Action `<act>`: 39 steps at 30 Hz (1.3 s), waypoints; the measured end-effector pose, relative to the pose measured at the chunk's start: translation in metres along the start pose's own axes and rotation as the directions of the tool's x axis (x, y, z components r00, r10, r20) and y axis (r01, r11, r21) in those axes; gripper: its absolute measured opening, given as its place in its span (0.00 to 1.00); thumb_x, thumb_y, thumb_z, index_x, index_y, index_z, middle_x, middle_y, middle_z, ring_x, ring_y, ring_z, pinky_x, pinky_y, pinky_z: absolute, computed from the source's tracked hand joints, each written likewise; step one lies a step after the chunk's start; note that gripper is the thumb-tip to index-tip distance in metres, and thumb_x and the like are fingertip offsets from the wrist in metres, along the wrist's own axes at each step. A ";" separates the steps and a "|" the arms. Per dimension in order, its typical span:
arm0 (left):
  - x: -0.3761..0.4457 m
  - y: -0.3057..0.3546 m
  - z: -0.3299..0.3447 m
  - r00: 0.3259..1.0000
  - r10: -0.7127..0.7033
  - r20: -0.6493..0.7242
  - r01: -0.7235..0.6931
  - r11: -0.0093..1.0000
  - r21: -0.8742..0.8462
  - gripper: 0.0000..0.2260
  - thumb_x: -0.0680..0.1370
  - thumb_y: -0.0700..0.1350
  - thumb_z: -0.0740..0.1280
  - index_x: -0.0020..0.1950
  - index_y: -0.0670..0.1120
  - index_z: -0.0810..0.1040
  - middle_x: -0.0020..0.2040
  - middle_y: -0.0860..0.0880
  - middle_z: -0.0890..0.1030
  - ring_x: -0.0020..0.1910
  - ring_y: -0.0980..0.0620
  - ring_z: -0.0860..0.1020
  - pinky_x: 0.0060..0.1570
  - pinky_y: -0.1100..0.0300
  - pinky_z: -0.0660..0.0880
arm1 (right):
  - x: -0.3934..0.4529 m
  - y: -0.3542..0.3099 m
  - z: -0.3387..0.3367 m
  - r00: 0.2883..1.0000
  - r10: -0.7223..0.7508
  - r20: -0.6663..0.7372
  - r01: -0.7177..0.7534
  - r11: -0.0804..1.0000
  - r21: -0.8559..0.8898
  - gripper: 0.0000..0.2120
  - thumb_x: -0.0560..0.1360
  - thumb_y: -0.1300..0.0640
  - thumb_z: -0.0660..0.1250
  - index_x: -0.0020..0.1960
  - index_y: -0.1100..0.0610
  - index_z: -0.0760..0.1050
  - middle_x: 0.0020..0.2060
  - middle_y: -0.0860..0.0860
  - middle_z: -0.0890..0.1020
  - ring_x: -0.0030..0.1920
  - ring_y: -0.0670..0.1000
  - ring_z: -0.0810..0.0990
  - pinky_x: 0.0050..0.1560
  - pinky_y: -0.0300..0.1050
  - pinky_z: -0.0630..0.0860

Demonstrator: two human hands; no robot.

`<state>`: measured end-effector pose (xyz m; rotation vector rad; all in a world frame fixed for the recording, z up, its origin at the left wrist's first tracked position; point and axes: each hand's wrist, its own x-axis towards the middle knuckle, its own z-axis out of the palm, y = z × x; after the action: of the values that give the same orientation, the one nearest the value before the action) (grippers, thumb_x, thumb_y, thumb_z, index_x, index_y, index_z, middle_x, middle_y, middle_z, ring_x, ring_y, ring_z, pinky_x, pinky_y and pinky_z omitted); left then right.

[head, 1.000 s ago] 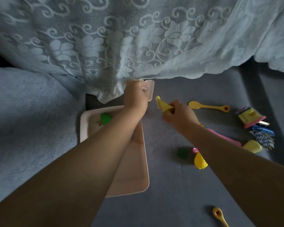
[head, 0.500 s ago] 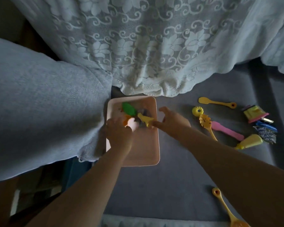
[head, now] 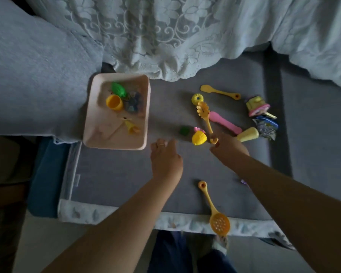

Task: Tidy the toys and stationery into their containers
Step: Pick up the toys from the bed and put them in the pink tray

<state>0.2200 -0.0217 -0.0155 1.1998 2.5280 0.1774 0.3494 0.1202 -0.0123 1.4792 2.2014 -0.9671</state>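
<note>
Your right hand (head: 227,147) has left the pink tray (head: 91,123), where half a second ago it dropped a yellow piece, and now reaches the end of the slotted yellow server (head: 204,115); whether it grips yet you cannot tell. Your left hand (head: 165,158) has also come off the tray and hovers empty, fingers loosely extended.

One more toy is banked. The tray holds about five pieces; on the grey mattress (head: 116,184) roughly ten wait: four yellow utensils, one pink spoon (head: 224,123), one green block (head: 184,131).
</note>
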 end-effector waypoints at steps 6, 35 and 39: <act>-0.055 0.055 0.040 0.888 -0.273 0.370 0.337 0.934 -0.119 0.31 0.75 0.57 0.67 0.72 0.43 0.62 0.65 0.42 0.72 0.63 0.42 0.73 0.58 0.52 0.72 | -0.024 0.056 0.018 0.998 0.043 0.045 -0.042 0.999 -0.014 0.20 0.74 0.55 0.63 0.65 0.45 0.70 0.56 0.51 0.80 0.55 0.56 0.79 0.53 0.50 0.77; -0.035 0.056 0.022 0.939 -0.308 0.152 0.324 0.941 -0.099 0.16 0.84 0.51 0.49 0.63 0.45 0.71 0.46 0.46 0.82 0.46 0.45 0.81 0.40 0.55 0.71 | -0.028 0.044 0.015 0.986 0.165 0.024 -0.166 0.985 0.038 0.02 0.74 0.55 0.69 0.44 0.51 0.77 0.45 0.54 0.83 0.49 0.55 0.81 0.49 0.50 0.79; -0.004 0.017 -0.029 0.951 -0.309 0.013 0.307 0.939 -0.155 0.15 0.84 0.53 0.49 0.57 0.46 0.71 0.45 0.46 0.82 0.45 0.44 0.80 0.38 0.55 0.68 | -0.018 -0.037 0.005 0.999 0.008 0.046 -0.021 0.956 0.293 0.01 0.74 0.58 0.69 0.44 0.55 0.78 0.38 0.55 0.84 0.40 0.54 0.84 0.46 0.50 0.82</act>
<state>0.2249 -0.0128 0.0167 0.7333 2.6157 0.2981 0.3226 0.0959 0.0078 1.5762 2.0808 -1.3567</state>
